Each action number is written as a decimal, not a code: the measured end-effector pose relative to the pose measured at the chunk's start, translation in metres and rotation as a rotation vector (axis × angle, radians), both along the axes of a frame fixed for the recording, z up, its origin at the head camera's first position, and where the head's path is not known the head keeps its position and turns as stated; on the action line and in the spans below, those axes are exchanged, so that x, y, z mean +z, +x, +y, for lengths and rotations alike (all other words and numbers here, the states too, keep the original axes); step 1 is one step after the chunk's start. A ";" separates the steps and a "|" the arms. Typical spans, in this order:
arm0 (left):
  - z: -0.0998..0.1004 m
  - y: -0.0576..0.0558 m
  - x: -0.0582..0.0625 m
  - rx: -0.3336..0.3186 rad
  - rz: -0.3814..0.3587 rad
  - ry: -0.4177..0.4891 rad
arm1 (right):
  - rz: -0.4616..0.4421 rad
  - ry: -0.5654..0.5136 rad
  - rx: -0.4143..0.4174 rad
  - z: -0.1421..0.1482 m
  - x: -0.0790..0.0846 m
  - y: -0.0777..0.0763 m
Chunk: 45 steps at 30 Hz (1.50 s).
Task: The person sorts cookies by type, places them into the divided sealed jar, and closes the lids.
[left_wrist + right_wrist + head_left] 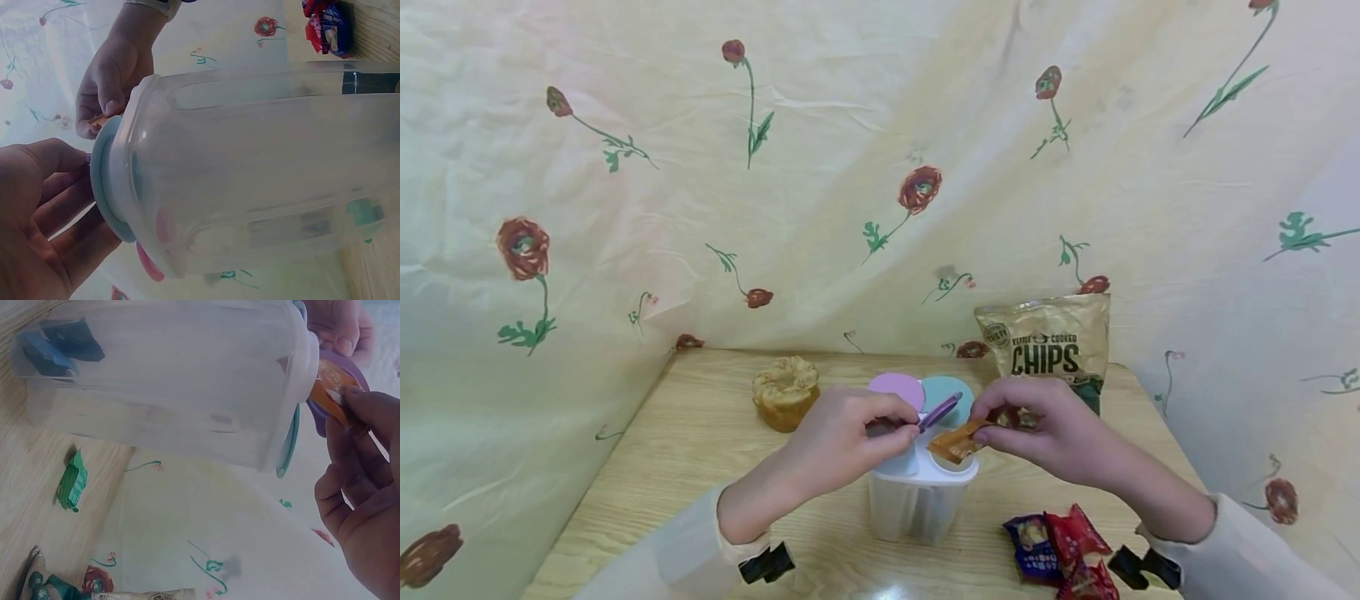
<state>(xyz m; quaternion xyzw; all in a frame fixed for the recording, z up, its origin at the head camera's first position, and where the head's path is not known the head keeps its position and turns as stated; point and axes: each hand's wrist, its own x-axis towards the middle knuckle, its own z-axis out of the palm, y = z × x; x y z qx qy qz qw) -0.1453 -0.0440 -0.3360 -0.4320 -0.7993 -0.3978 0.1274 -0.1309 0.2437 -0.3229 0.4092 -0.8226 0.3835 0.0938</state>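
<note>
Bread roll (786,396): far left on the table, well apart from the container.

Left hand (853,433): thumb and forefinger pinch the raised purple lid (942,411); remaining fingers loosely extended. Lid tilted up, presumably to keep the near-right opening uncovered.

Clear container (917,500): centre, upright; its flat base lets it stand without a hand round it. Lilac lid (897,388) far left, teal lid (950,398) far right, light-blue lid (904,463) near left, all lying closed. Blue wrapping (69,347) low inside; number of packets unclear.

Orange packet (955,444): at the near-right opening, beside the purple lid; whether its tip is inside cannot be told. Right hand (1048,421) pinches one end between thumb and forefinger, leaving the other end free towards the opening.

Chips bag (1052,342): far right, standing, front outward.

Red and blue packets (1063,550): near right, grouped together, within easy reach of the right hand.
</note>
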 end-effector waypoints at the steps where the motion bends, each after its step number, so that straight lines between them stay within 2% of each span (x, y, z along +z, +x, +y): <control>1: 0.000 0.000 0.000 0.001 -0.002 -0.001 | 0.009 0.002 0.008 -0.001 0.000 -0.001; 8: 0.000 0.000 0.000 0.008 0.010 -0.002 | -0.006 0.030 0.053 -0.006 0.002 -0.004; 18: 0.000 0.000 -0.001 0.007 0.024 -0.009 | 0.082 0.047 0.101 -0.013 -0.002 -0.006; 23: 0.001 0.001 0.000 0.009 0.032 -0.015 | 0.073 0.080 0.108 -0.015 0.002 -0.004; 29: 0.001 0.002 0.002 0.015 0.030 -0.021 | 0.034 0.178 0.092 -0.021 0.003 -0.003; 33: 0.002 0.002 0.002 0.019 0.025 -0.025 | 0.062 0.257 0.061 -0.028 -0.004 -0.003; 37: 0.003 0.002 0.000 0.017 0.019 -0.027 | 0.096 0.236 0.023 -0.030 -0.011 -0.003; 45: 0.002 0.002 -0.001 -0.001 -0.019 0.014 | 0.152 0.170 0.048 -0.027 -0.015 -0.005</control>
